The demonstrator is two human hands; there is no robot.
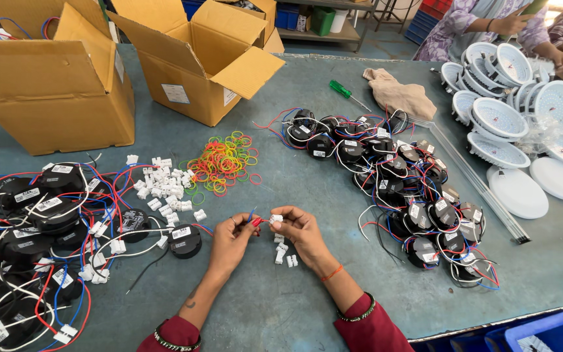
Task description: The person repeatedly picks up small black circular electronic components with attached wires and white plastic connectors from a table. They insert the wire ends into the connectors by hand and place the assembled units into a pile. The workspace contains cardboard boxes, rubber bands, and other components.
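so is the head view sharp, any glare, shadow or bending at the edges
Head view: sharp at the left hand and right hand; soft, even light with faint shadows on the table; wide-lens bending toward the edges, such as the cardboard boxes; the white lamp housings look bright, with no harsh glare.

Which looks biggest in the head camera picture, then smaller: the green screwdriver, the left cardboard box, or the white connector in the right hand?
1. Left cardboard box
2. Green screwdriver
3. White connector, pinched in the right hand

I see bright, even light from overhead, with soft, short shadows. The view is sharp in the middle. Wide-lens bending curves the table (333, 274) edges
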